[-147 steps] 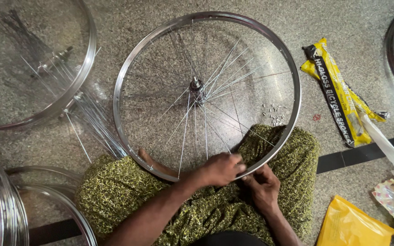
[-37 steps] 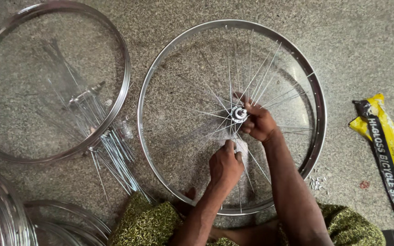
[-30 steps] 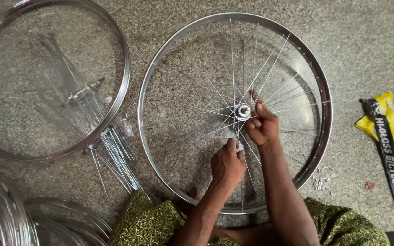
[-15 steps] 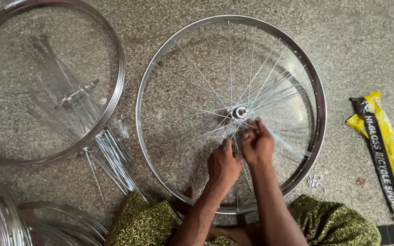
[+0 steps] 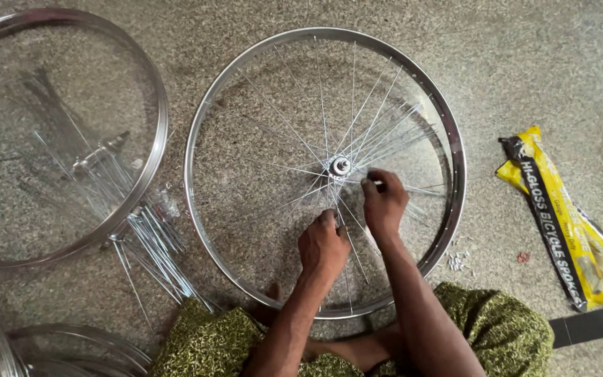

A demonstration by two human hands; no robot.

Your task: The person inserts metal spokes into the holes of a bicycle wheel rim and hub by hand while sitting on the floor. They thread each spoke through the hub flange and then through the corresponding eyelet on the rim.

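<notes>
1. A silver bicycle wheel rim (image 5: pixel 197 132) lies flat on the speckled stone floor (image 5: pixel 525 63), with its hub (image 5: pixel 340 166) at the centre and thin spokes (image 5: pixel 294 132) fanning out from it, most of them on the right half.
2. The left hand (image 5: pixel 323 246) is inside the rim, below the hub – its fingers are curled and pinched on a spoke that runs down from the hub.
3. The right hand (image 5: pixel 383 202) sits just right of the hub, fingertips closed on another spoke near the hub's flange.
4. The two hands are near each other but apart.
5. A second rim (image 5: pixel 151 91) lies to the left, with its own hub and loose spokes inside it.
6. A bundle of loose spokes (image 5: pixel 155 248) rests on the floor between the two rims.
7. A yellow and black packet (image 5: pixel 553 216) lies well to the right – a few small nipples (image 5: pixel 458 262) are scattered just outside the rim.
8. The person's green patterned garment (image 5: pixel 504 331) shows at the lower edge.
</notes>
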